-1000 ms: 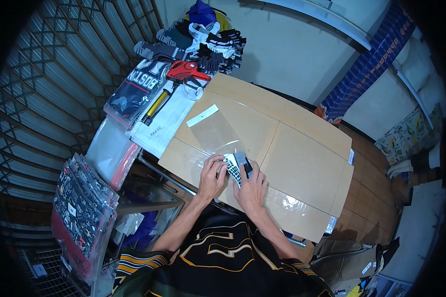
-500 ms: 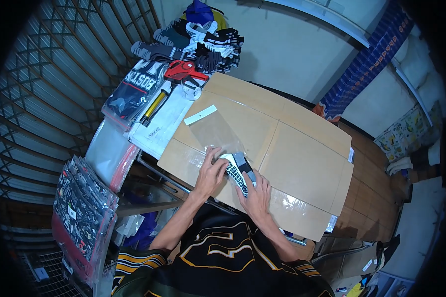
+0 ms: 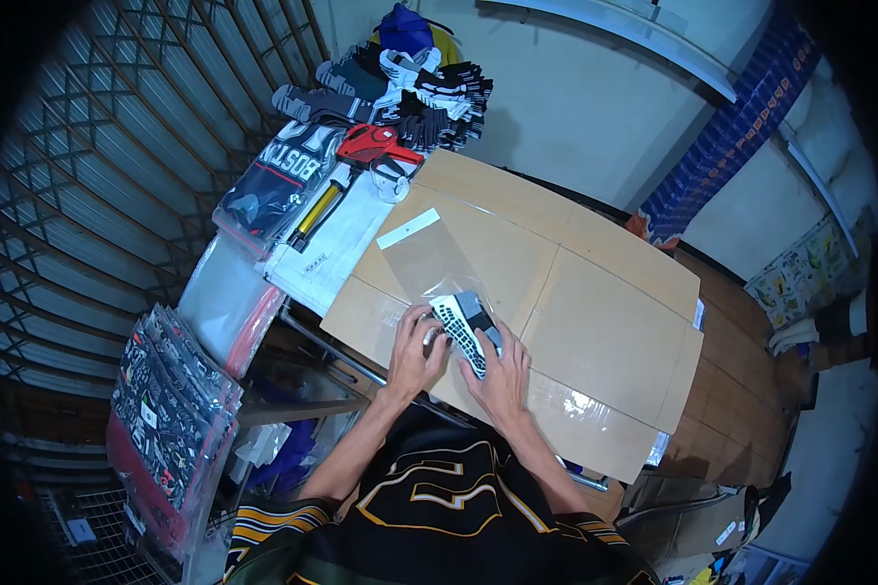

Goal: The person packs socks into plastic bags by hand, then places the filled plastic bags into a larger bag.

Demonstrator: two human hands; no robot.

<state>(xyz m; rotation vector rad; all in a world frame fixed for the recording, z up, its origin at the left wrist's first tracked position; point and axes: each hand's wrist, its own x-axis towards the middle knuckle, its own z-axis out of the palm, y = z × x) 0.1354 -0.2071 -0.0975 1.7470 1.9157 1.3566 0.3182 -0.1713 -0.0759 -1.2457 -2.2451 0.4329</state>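
Observation:
A folded pair of socks (image 3: 458, 331), white with a black grid pattern beside grey and black bands, lies on the cardboard in front of me. My right hand (image 3: 500, 375) grips its near right side, thumb on top and fingers along the edge. At the left edge of the socks is my left hand (image 3: 418, 356), its fingers bent and the thumb apart from the index finger. Beyond them a clear plastic bag (image 3: 427, 258) with a white header strip lies flat; the far end of the socks overlaps its near end.
Cardboard (image 3: 605, 322) covers the table. At the back left are a red tagging gun (image 3: 371, 146), a yellow-and-black tool (image 3: 317, 214), a bagged dark jersey (image 3: 278, 180) and a pile of socks (image 3: 429, 93). Packed garments (image 3: 171, 419) hang at left, near a metal folding gate (image 3: 117, 166).
My left thumb and index finger have moved apart at the edge of the socks. The right hand keeps its grip. The whole view has shifted slightly.

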